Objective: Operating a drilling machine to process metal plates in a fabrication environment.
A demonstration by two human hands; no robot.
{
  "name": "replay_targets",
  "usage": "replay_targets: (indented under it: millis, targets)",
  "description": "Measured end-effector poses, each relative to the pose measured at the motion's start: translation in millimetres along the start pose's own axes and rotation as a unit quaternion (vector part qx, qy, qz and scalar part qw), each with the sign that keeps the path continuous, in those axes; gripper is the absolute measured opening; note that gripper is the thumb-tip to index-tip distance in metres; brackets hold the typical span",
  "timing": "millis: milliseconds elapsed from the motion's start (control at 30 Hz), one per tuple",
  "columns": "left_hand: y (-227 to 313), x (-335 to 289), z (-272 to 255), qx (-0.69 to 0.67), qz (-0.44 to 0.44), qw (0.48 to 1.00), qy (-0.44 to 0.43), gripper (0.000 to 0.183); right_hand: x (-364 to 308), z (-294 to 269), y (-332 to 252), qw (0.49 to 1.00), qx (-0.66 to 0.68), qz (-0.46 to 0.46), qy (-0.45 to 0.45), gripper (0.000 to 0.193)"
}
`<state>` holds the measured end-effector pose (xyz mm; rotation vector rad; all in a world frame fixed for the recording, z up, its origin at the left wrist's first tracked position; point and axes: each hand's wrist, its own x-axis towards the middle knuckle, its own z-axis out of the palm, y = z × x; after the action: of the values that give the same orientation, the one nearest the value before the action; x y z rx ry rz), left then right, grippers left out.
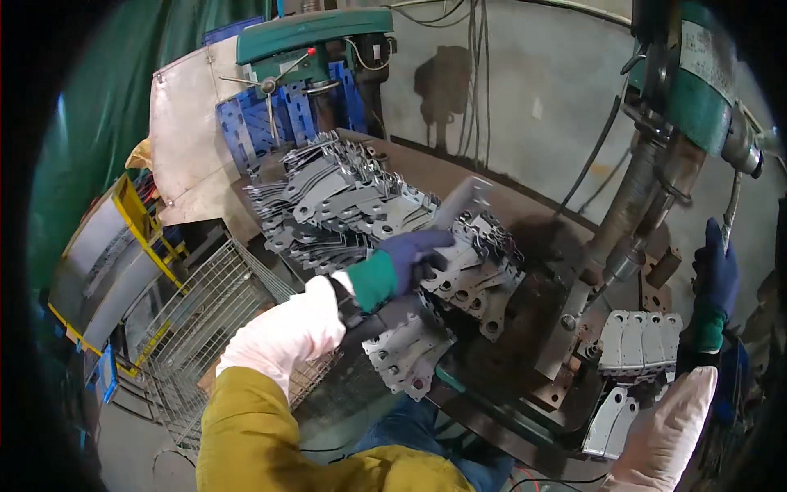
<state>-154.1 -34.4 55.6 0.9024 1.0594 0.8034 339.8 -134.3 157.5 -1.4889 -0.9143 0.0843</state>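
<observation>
My left hand [414, 254], in a dark blue glove with a green cuff, is over a heap of flat grey metal plates [352, 193]. Its fingers are curled at a motion-blurred metal plate [463, 203] that juts out beyond them, and the exact grip is partly hidden. More plates [410, 348] lie fanned out below that wrist. At the far right my right hand [716, 275], gloved alike, is closed around the feed lever [732, 209] of a green drill press [701, 90]. The drill chuck [627, 261] points down beside a metal block fixture [566, 324].
Stacked plates [639, 340] stand right of the fixture, with two more [611, 422] nearer me. Another green drill press [316, 37] stands behind the heap. A wire basket [221, 303] and a yellow-framed rack [106, 246] are at left. Cables hang along the back wall [533, 107].
</observation>
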Motion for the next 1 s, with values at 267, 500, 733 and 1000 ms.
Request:
replay_targets:
  millis: [267, 500, 733, 1000]
  targets:
    - [22, -34, -73, -0.102, 0.05, 0.992, 0.05, 0.032, -4, -3, -3, 0.996, 0.065, 0.021, -0.05, 0.042]
    - [41, 10, -121, -0.149, 0.119, 0.97, 0.15, 0.032, -13, 0, -10, 0.999, 0.034, 0.007, -0.02, 0.047]
    - [61, 50, -151, 0.053, 0.077, 0.975, 0.203, 0.058, -20, -13, 8, 0.996, 0.057, -0.02, -0.058, 0.047]
    - [91, 37, -149, 0.499, -0.034, 0.841, 0.206, 0.067, -124, -80, 76, 0.938, -0.325, -0.037, -0.114, 0.07]
